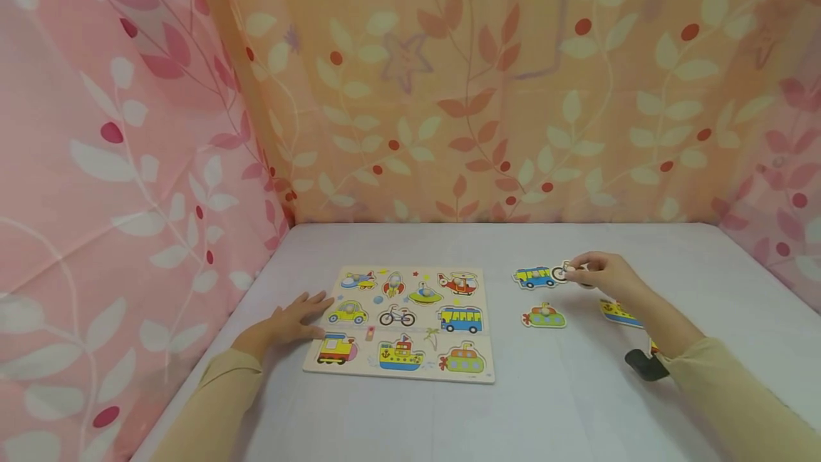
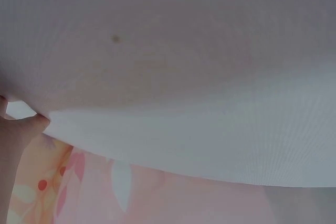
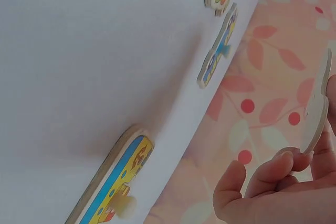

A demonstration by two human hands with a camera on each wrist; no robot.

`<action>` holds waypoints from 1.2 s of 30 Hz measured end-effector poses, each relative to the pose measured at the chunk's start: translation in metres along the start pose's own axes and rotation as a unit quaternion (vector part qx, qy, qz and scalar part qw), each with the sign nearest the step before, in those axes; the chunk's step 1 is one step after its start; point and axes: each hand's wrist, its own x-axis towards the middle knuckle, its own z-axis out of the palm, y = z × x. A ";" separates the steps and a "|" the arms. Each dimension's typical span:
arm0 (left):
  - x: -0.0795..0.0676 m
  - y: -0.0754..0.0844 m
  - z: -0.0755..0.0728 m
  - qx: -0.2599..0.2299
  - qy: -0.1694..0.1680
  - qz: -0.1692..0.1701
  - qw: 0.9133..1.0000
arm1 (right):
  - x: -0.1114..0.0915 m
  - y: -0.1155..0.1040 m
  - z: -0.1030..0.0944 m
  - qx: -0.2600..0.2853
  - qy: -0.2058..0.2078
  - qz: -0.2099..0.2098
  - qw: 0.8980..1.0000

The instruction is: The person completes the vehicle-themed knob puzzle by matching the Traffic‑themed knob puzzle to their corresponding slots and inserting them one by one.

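My right hand [image 1: 606, 273] pinches a bicycle puzzle piece [image 1: 560, 271] with thumb and fingers. In the right wrist view the pale edge and back of this piece [image 3: 317, 114] show, tilted and raised off the table. Just left of it lies a blue bus piece [image 1: 534, 277], with a green submarine piece [image 1: 545, 316] nearer me. My left hand [image 1: 291, 319] rests at the left edge of the wooden puzzle board [image 1: 413, 332], fingers spread. Knobbed plane, rocket, saucer, helicopter and car pieces sit in the board; bicycle, bus, train, ship and submarine pictures show without knobs.
A yellow and blue ship piece [image 1: 620, 312] lies under the right forearm, which partly covers it. A dark object [image 1: 646, 364] shows beside the right wrist. Floral cloth walls [image 1: 410, 127] enclose the white table [image 1: 410, 419] at the back and sides.
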 end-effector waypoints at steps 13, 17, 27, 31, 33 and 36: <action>0.001 -0.001 0.000 -0.003 -0.003 -0.006 1.000 | 0.004 -0.011 0.015 0.005 -0.008 -0.015 1.000; 0.001 -0.001 0.001 0.001 -0.002 -0.009 1.000 | 0.003 -0.014 0.020 0.012 -0.014 -0.021 1.000; 0.002 -0.003 0.002 -0.001 0.003 -0.006 1.000 | 0.008 -0.022 0.037 0.025 -0.032 -0.031 0.999; 0.001 -0.003 0.002 -0.001 0.003 -0.006 1.000 | 0.008 -0.025 0.043 0.036 -0.043 -0.030 0.998; 0.002 -0.003 0.003 -0.005 0.003 -0.010 1.000 | 0.007 -0.026 0.046 0.041 -0.049 -0.032 0.997; 0.002 -0.002 0.003 -0.010 0.002 -0.011 1.000 | 0.006 -0.029 0.051 0.042 -0.054 -0.037 0.997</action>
